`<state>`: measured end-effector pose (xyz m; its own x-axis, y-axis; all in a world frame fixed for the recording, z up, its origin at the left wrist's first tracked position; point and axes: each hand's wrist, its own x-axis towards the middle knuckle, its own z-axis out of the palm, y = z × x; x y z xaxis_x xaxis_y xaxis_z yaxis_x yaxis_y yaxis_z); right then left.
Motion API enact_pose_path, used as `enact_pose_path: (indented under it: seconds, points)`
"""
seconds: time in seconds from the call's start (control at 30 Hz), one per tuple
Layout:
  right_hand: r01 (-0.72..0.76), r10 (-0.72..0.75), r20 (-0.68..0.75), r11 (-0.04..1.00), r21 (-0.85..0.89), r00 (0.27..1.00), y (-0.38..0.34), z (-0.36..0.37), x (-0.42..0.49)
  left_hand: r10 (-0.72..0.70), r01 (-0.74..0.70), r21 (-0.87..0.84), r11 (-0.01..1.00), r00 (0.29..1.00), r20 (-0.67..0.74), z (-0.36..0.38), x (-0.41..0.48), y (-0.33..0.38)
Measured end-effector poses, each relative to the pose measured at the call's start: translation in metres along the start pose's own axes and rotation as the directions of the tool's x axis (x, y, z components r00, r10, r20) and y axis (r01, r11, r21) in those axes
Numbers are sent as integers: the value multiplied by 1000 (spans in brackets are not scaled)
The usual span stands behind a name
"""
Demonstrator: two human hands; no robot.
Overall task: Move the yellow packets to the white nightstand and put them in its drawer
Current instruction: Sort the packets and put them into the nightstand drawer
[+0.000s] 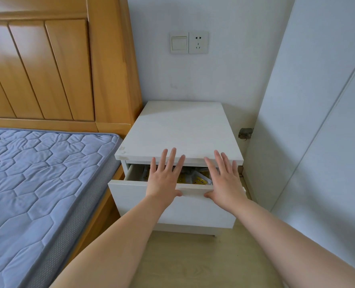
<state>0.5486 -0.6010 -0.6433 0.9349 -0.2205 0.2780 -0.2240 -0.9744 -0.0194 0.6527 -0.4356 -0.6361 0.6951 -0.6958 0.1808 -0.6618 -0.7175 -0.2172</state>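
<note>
Peeking between spread fingers [224, 163]: yellow packets [199, 180]

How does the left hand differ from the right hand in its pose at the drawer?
The left hand lies nearer the bed side of the drawer front, the right hand nearer the wall side. The left hand's fingers point straight toward the nightstand top; the right hand's lean to the left. Both are flat, open, fingers spread, thumbs on the drawer front's upper edge, holding nothing.

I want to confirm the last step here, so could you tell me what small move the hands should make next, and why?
Probably push the drawer shut. The yellow packets already lie inside, and both the left hand and right hand are open, flat against its front edge, holding nothing.
</note>
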Motion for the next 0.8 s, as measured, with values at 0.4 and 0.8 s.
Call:
enact_pose_path:
  seconds: [0.4, 0.8]
  points:
    - [-47, 52, 90, 997, -61, 995, 20, 10, 32, 26, -23, -58, 998, 998, 53, 17, 40, -15]
    - [-76, 44, -194, 984, -161, 980, 29, 55, 42, -69, 59, -61, 996, 982, -176, 48, 48, -3]
